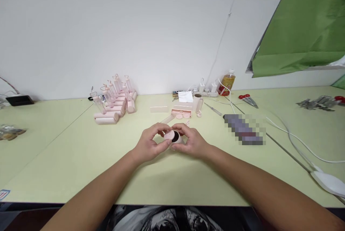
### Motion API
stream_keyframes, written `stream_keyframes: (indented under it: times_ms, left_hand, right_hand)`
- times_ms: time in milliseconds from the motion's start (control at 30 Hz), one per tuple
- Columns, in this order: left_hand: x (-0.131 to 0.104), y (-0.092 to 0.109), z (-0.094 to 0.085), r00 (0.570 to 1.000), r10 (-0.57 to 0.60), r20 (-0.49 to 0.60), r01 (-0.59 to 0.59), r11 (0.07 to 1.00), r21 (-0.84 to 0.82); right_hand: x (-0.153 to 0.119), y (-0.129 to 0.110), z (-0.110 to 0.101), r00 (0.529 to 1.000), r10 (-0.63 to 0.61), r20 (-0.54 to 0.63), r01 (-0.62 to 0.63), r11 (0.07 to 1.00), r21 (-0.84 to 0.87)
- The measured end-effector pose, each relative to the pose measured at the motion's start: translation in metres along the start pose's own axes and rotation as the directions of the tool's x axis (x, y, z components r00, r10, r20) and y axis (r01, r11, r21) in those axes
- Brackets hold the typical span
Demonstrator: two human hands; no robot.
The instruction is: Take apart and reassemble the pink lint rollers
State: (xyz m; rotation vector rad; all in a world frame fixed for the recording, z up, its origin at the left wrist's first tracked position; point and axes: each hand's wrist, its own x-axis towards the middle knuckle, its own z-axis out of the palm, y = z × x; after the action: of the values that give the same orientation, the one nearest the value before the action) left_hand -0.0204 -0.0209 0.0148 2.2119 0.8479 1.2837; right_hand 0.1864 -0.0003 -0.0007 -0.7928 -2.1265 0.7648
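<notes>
My left hand [151, 144] pinches a round, pale pink cap [169, 135] between thumb and fingers. Closed around a pale pink tube [181, 139], my right hand [196, 143] keeps its dark open end toward the left. The cap sits right at that opening, tilted and partly covering it; I cannot tell whether the two touch. Just beyond my hands lie a clear strip [168, 119] and a shallow pink tray [181, 112] with small round pink pieces [185, 115] by its front. Another pink tube [197, 102] stands upright behind.
Several pink cylinders [106, 116] with clear looped tubes [109, 96] are grouped at the back left. A power strip [210, 94] and drink bottle [228, 83] stand by the wall. Tweezers [213, 109], red-handled pliers [249, 100], a blurred-out object [244, 130] and white cables [299, 139] lie rightward.
</notes>
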Motion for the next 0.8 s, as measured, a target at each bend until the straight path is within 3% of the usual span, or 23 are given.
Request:
stream_keyframes:
  times_ms: [167,400,533,800]
  left_hand:
    - [0.0000,-0.0021,0.0011,1.000,-0.015,-0.011,0.015,0.999,0.034]
    - [0.0022,-0.0041,0.0016,0.992,0.128,-0.020,-0.127,0.990,0.063]
    - [0.0017,-0.0022,0.0011,0.982,0.177,-0.065,-0.169,0.979,0.112]
    - [0.0008,-0.0021,0.0007,0.967,0.248,-0.054,-0.231,0.948,0.217]
  right_hand:
    - [0.0001,0.0019,0.0034,1.000,0.020,-0.022,-0.021,1.000,-0.008]
    - [0.0005,0.0031,0.0036,1.000,0.023,0.002,-0.023,0.998,-0.065]
    - [-0.0005,0.0043,0.0046,1.000,0.014,0.003,-0.014,0.999,-0.034]
    - [-0.0004,0.0053,0.0054,1.000,0.007,-0.009,-0.007,1.000,-0.015]
